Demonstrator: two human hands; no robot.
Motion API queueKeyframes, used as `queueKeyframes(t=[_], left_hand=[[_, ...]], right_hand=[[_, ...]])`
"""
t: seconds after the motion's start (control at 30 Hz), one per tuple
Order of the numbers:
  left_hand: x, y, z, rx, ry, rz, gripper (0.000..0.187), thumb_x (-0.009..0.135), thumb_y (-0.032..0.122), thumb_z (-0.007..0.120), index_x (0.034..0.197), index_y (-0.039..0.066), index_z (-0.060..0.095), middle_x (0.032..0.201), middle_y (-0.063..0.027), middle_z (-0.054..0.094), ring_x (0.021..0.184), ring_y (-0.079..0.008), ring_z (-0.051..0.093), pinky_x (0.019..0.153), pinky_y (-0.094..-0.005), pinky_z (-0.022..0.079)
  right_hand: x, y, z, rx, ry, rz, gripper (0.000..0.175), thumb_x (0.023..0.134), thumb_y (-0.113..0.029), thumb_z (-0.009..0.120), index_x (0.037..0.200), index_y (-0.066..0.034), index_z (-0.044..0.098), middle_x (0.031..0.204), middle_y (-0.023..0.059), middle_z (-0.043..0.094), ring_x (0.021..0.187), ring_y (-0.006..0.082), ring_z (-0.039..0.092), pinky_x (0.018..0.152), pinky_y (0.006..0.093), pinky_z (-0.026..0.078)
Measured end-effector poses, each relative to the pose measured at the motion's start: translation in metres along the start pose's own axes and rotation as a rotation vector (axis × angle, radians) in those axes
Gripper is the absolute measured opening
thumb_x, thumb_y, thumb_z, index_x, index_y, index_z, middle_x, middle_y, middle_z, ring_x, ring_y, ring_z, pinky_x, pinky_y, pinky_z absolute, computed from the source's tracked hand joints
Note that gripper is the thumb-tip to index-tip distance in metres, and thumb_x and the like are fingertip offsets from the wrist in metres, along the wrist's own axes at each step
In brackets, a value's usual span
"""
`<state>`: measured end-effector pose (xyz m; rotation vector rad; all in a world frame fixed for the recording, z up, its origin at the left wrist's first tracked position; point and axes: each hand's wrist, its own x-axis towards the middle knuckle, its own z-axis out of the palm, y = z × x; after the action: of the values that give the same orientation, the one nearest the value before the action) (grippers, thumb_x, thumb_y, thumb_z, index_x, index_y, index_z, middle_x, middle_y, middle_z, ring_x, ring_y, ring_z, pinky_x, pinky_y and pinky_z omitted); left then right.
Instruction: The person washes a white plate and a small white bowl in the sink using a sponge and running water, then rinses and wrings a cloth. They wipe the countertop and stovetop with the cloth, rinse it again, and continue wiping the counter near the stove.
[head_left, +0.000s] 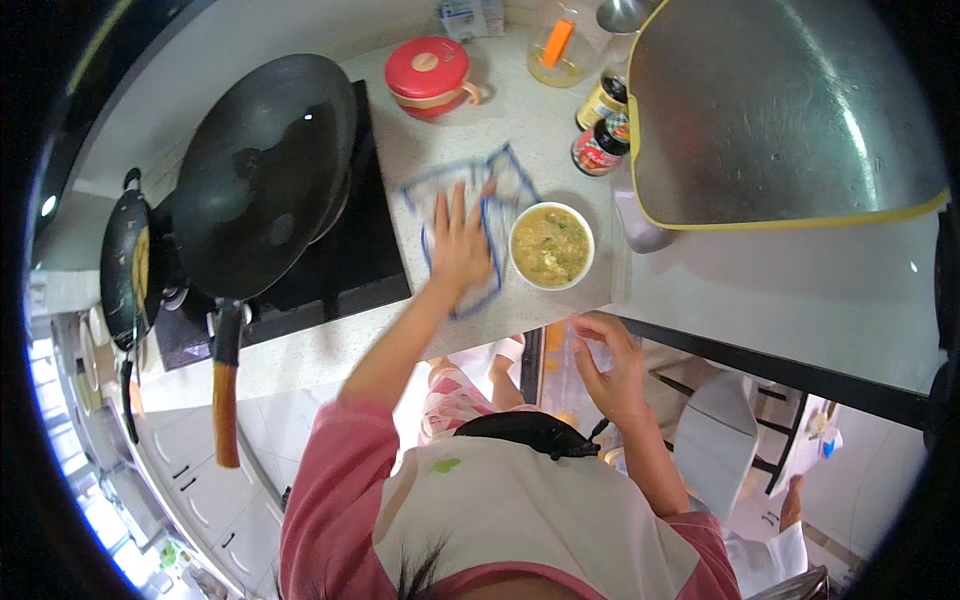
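My left hand (461, 244) lies flat, fingers spread, on a thin cloth with blue edges (450, 176) on the pale countertop; the cloth is slightly blurred. Just right of the cloth stands a white bowl of yellowish soup with green bits (551, 246). My right hand (609, 366) hovers at the counter's front edge, below the bowl, its fingers loosely curved, thumb apart and nothing between them.
Left, a large black wok (262, 180) rests over the black cooktop (360, 255), beside a smaller pan (124, 262). Behind are a red lidded container (427, 71), a glass jug (562, 64) and sauce jars (598, 150). A yellow-rimmed metal board (750, 112) stands right. Another person's arm (791, 502) shows lower right.
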<state>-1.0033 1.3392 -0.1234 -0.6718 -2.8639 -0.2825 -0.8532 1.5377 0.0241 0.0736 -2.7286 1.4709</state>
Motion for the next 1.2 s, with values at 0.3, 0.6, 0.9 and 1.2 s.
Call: queueKeyframes(t=[0.3, 0.6, 0.9, 1.2], left_hand=[[-0.204, -0.009, -0.065, -0.151, -0.03, -0.338, 0.049, 0.084, 0.018, 0.054, 0.132, 0.011, 0.05, 0.142, -0.0114, 0.043, 0.129, -0.0363, 0.04, 0.107, -0.0445, 0.033], [-0.256, -0.089, -0.093, -0.764, 0.609, -1.243, 0.047, 0.095, 0.017, 0.042, 0.138, 0.001, 0.033, 0.128, -0.0172, 0.052, 0.119, -0.0311, 0.048, 0.107, -0.0408, 0.032], [-0.189, -0.017, -0.067, -0.359, 0.093, -0.148, 0.043, 0.075, 0.007, 0.055, 0.117, -0.004, 0.058, 0.135, -0.0176, 0.048, 0.131, -0.0362, 0.038, 0.112, -0.0453, 0.028], [-0.298, -0.056, -0.13, -0.458, 0.32, -0.515, 0.03, 0.074, -0.002, 0.062, 0.104, 0.002, 0.062, 0.119, -0.015, 0.058, 0.111, -0.0357, 0.053, 0.094, -0.0429, 0.043]], right_hand=[[0.028, -0.028, 0.041, 0.367, -0.343, -0.02, 0.021, 0.088, -0.003, 0.058, 0.109, -0.0015, 0.06, 0.098, 0.0109, 0.066, 0.09, 0.0168, 0.066, 0.081, 0.029, 0.052], [0.042, -0.029, 0.103, 0.571, -0.458, 0.21, 0.018, 0.092, -0.007, 0.056, 0.107, 0.0019, 0.059, 0.092, 0.0102, 0.066, 0.088, 0.0141, 0.064, 0.078, 0.029, 0.054], [0.031, -0.03, 0.154, 0.068, -0.442, -0.278, 0.028, 0.09, -0.006, 0.055, 0.117, -0.0021, 0.056, 0.112, 0.0167, 0.061, 0.104, 0.0288, 0.061, 0.089, 0.0347, 0.049], [0.0, -0.021, 0.237, -0.43, -0.5, -0.743, 0.079, 0.078, -0.037, 0.069, 0.143, -0.0071, 0.035, 0.145, 0.0149, 0.037, 0.137, 0.029, 0.031, 0.114, 0.0455, 0.018]])
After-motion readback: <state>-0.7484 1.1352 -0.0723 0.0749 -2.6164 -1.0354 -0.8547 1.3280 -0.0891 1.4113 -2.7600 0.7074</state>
